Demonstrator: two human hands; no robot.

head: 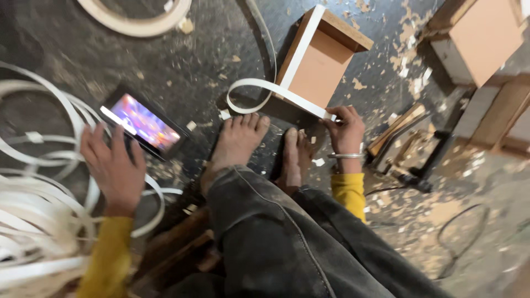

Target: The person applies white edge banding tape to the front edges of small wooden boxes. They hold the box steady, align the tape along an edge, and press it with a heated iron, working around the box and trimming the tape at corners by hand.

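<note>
Head view: 1 camera looks down at a dusty workshop floor [210, 66] strewn with wood chips.
Right hand [345, 132]: fingers pinched shut on the end of the white edge-banding strip [259, 88], pressing it against the near edge of the small wooden box [320, 60]; a metal bangle sits on the wrist.
Left hand [113, 165]: fingers spread wide and flat, holding nothing, resting just beside the phone [142, 122], which lies screen-up and lit on the floor.
Strip position: it loops from the pinch leftward across the floor, curls back and runs up past the box's left side toward the top edge of the picture.
Box position: upper middle of the floor, open face up, 1 edge already showing white.
Feet [259, 149]: 2 bare feet planted against the box's near side.
Handling judgement: the strip looks thin, light and springy, likely to curl or slip sideways; best taken near its end between thumb and fingertips, flat against the edge.
Loose banding [38, 209]: a tangled white heap at the floor's left edge.
Tool [414, 149]: dark-handled, right of the box; kind unclear.
</note>
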